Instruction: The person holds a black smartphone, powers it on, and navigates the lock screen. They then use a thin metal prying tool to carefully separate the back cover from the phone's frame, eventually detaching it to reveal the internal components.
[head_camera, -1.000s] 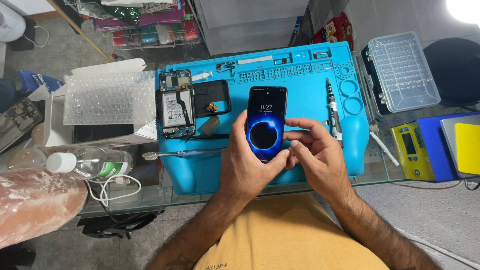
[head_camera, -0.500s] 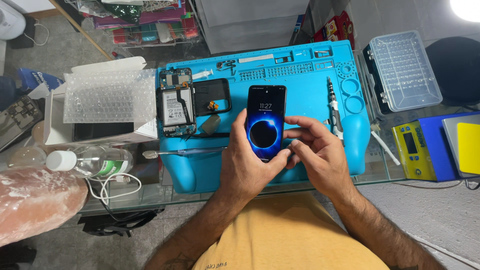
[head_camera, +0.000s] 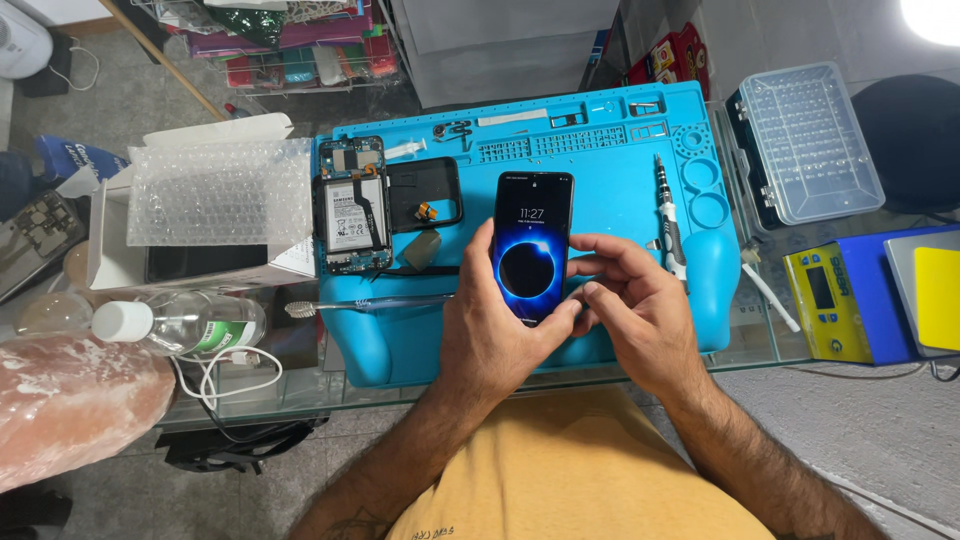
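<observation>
Two hands meet above the blue mat (head_camera: 620, 190) on the bench (head_camera: 760, 335). Left hand (head_camera: 495, 335) wraps the lit phone (head_camera: 532, 245) upright, fingers closed round its lower half; right hand (head_camera: 630, 305), half curled, touches its right edge. Bare mat lies beyond, the screwdriver (head_camera: 668, 220) just right.

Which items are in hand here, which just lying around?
In hand: lit smartphone, held by left hand, right hand touching its lower edge.

Lying about: opened phone, screwdriver, toothbrush, plastic bottle, clear parts case, bubble wrap.
</observation>
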